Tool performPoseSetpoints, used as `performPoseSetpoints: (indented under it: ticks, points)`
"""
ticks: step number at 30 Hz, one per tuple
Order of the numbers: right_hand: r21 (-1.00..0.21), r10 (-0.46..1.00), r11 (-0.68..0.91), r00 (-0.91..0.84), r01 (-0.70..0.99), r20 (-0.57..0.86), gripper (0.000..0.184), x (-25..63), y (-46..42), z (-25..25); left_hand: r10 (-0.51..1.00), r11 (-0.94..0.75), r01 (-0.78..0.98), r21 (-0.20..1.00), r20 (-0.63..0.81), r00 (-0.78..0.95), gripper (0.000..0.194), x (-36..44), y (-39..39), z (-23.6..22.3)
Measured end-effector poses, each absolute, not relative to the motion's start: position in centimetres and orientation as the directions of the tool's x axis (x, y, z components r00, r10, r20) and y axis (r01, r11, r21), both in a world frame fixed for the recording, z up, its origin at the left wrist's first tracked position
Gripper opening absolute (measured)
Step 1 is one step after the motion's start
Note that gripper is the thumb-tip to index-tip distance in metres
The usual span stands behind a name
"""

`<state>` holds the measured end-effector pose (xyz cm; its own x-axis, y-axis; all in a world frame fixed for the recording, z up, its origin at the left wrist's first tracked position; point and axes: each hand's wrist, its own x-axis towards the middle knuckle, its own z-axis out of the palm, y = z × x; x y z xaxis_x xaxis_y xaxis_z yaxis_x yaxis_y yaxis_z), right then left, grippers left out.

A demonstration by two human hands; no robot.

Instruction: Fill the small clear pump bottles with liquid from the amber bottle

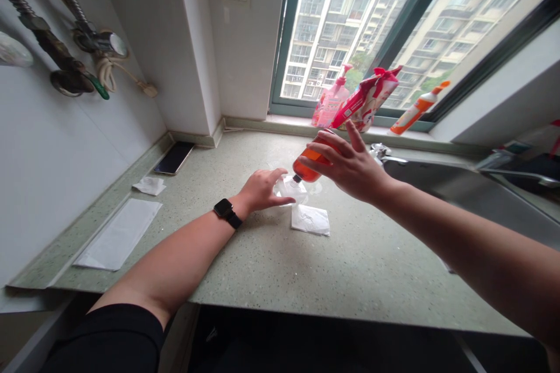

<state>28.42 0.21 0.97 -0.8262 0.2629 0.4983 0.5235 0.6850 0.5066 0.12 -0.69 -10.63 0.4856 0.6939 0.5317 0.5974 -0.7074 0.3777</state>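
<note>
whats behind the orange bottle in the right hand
Behind the orange bottle, a pink pump bottle and red-and-white pouch sit on the windowsill. The right hand covers the pouch's lower edge; the counter just behind is hidden.

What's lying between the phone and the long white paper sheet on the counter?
In the head view, a small crumpled white tissue lies on the speckled green countertop between the phone and the long white paper sheet.

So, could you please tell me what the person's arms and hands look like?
The left forearm and right forearm are bare, with no sleeves. Its wrist aside, the left arm carries a black smartwatch on a black strap; the right hand shows no watch or ring.
</note>
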Motion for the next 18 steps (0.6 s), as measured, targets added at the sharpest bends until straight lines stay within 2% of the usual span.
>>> performPoseSetpoints:
  ticks: [11, 18]
  points:
    - [0.450, 0.272, 0.726, -0.818, 0.521, 0.508, 0.071, 28.05, -0.28, 1.36, 0.693, -0.710, 0.590, 0.385, 0.530, 0.489, 0.073, 0.01, -0.73, -10.58]
    - [0.422, 0.308, 0.726, -0.805, 0.543, 0.506, 0.078, 27.89, -0.46, 1.25, 0.694, -0.709, 0.591, 0.386, 0.531, 0.486, 0.075, 0.06, -0.61, -10.70]
